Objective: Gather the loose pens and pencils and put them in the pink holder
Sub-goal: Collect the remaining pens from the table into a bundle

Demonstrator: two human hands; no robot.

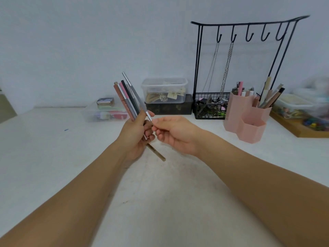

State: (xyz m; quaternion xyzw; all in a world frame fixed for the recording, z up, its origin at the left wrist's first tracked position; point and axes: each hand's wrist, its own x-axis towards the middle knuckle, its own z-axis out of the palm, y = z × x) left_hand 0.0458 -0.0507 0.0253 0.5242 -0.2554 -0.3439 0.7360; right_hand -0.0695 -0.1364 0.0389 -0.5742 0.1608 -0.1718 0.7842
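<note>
1. Hands: the left hand [136, 134] grips a fanned bundle of pens and pencils [127, 100] above the table, fingers curled round it; the right hand [175, 133] pinches the lower end of a silver pen [136, 95] in that bundle.
2. White table [53, 166] — it spreads beneath both arms.
3. Black hook rack [247, 25], far right, chains hanging from it.
4. Pink holder [247, 120] — in front of the rack, well apart from the hands, already holding several pens.
5. Clear lidded box [164, 90] behind the bundle.
</note>
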